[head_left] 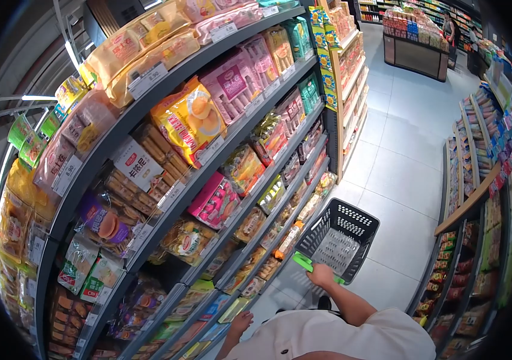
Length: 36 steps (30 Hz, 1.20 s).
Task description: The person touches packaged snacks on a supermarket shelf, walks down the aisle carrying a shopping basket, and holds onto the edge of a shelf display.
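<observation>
Wrapping my right hand (322,275) snugly round the green handle (302,260) steadies the basket (314,234); my left hand (241,321) hangs empty, loosely spread.

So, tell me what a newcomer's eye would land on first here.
Probably the big yellow-orange bag, glaring among paler packs on the left-hand shelves, with a hot-pink bag below it and slightly to the right. Next, the black basket at lower centre, against the pale floor, its bright green handle in the right hand.
</observation>
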Available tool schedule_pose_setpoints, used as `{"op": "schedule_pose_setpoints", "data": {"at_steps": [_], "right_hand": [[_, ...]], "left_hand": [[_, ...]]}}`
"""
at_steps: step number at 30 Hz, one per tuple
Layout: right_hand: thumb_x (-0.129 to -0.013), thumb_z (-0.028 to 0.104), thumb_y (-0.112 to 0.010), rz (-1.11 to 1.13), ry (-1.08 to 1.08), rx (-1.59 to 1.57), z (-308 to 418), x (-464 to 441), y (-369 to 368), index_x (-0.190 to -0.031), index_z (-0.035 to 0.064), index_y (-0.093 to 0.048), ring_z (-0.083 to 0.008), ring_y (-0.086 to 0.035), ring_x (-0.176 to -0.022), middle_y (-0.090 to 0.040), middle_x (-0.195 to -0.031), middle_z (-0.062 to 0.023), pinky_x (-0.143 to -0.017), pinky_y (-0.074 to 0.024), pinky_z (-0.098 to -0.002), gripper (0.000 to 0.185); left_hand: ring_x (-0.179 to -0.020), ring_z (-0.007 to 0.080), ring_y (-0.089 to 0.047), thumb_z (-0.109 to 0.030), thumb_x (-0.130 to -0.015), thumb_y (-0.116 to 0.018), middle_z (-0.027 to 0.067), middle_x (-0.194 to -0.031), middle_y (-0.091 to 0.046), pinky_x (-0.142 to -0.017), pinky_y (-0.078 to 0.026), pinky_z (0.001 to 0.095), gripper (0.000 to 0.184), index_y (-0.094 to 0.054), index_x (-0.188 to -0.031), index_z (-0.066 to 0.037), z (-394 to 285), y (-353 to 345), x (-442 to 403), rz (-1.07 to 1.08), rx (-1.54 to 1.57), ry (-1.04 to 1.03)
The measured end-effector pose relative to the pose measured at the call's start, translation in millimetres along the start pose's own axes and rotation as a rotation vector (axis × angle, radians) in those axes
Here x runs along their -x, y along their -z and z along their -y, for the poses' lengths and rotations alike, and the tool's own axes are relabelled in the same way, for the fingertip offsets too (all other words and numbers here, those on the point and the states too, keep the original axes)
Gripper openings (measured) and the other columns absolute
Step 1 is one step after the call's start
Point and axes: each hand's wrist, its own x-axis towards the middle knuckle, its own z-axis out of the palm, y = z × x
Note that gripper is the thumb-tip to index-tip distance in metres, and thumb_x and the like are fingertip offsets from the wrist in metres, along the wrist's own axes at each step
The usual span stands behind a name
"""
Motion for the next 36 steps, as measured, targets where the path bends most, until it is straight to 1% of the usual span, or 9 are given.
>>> {"op": "schedule_pose_setpoints", "data": {"at_steps": [6,12,15,17,18,20,30,32,36], "right_hand": [[-0.08,0.041,-0.065,0.004,-0.018,0.002,-6,-11,12,-0.097,0.0081,-0.071,-0.0374,-0.066,-0.087,-0.069,-0.091,-0.0198,-0.078,-0.0528,-0.0483,0.038],[-0.078,0.036,-0.064,0.032,-0.019,0.003,-8,-16,20,-0.095,0.0047,-0.07,-0.0374,-0.067,-0.087,-0.069,-0.091,-0.0204,-0.078,-0.0531,-0.0482,0.036],[-0.078,0.037,-0.064,0.017,-0.032,-0.008,-10,-18,21,-0.096,0.0058,-0.071,-0.037,-0.067,-0.087,-0.069,-0.092,-0.0201,-0.079,-0.0533,-0.0476,0.037],[-0.078,0.037,-0.063,0.013,-0.04,-0.012,-10,-18,24,-0.096,0.006,-0.071,-0.0369,-0.067,-0.088,-0.069,-0.092,-0.02,-0.079,-0.0533,-0.0474,0.037],[-0.078,0.038,-0.063,0.036,-0.028,-0.012,-10,-18,26,-0.096,0.0063,-0.071,-0.0369,-0.068,-0.088,-0.069,-0.093,-0.0199,-0.08,-0.0534,-0.0472,0.037],[-0.078,0.037,-0.063,0.032,-0.035,-0.014,-12,-20,28,-0.097,0.0062,-0.071,-0.0369,-0.068,-0.088,-0.069,-0.094,-0.0199,-0.08,-0.0533,-0.0471,0.037],[-0.078,0.037,-0.064,0.057,-0.014,-0.015,-12,-24,24,-0.098,0.0056,-0.069,-0.0378,-0.067,-0.088,-0.069,-0.093,-0.0208,-0.08,-0.0533,-0.0479,0.038],[-0.077,0.037,-0.065,0.068,0.01,-0.011,-15,-26,21,-0.097,0.0053,-0.069,-0.0382,-0.067,-0.088,-0.069,-0.093,-0.0212,-0.08,-0.0532,-0.0483,0.037],[-0.077,0.036,-0.065,0.038,0.015,0.0,-14,-22,18,-0.096,0.0048,-0.069,-0.0393,-0.067,-0.086,-0.069,-0.09,-0.0218,-0.078,-0.0532,-0.0492,0.036]], "left_hand": [[-0.087,0.0186,-0.069,-0.031,-0.088,-0.065,0.0112,-0.107,-0.068,-0.068,-0.052,0.0313,0.052,-0.055,-0.128,0.001,13,-1,-4,0.023,-0.063,0.032],[-0.084,0.0197,-0.069,-0.028,-0.087,-0.064,0.0112,-0.105,-0.068,-0.066,-0.052,0.0316,0.051,-0.055,-0.128,0.0,2,-6,3,0.017,-0.062,0.026],[-0.093,0.0195,-0.066,-0.038,-0.089,-0.062,0.0071,-0.102,-0.069,-0.076,-0.052,0.0323,0.038,-0.066,-0.112,-0.007,-1,-15,-4,0.015,-0.097,0.059],[-0.082,0.0207,-0.069,-0.026,-0.087,-0.064,0.0115,-0.102,-0.068,-0.064,-0.054,0.0324,0.049,-0.055,-0.127,0.001,9,-21,-17,-0.027,-0.028,0.057],[-0.082,0.0207,-0.069,-0.026,-0.087,-0.064,0.0115,-0.102,-0.068,-0.064,-0.054,0.0324,0.049,-0.055,-0.127,0.001,6,-23,-15,-0.017,-0.034,0.047],[-0.078,0.0193,-0.064,-0.023,-0.089,-0.06,0.007,-0.093,-0.067,-0.06,-0.05,0.0319,0.029,-0.062,-0.112,-0.006,8,-26,-7,0.004,-0.081,-0.13],[-0.094,0.0212,-0.068,-0.026,-0.078,-0.079,0.0104,-0.116,-0.066,-0.075,-0.058,0.0306,0.055,-0.057,-0.126,-0.013,120,-45,-29,-0.028,0.149,0.062],[-0.078,0.0153,-0.066,-0.024,-0.088,-0.064,0.005,-0.101,-0.068,-0.054,-0.051,0.0283,0.036,-0.06,-0.122,-0.015,137,-48,-14,-0.049,0.197,-0.071],[-0.079,0.0181,-0.065,-0.029,-0.091,-0.057,0.0068,-0.101,-0.067,-0.061,-0.05,0.0322,0.033,-0.06,-0.118,-0.01,147,-47,27,-0.114,0.27,0.012]]}}
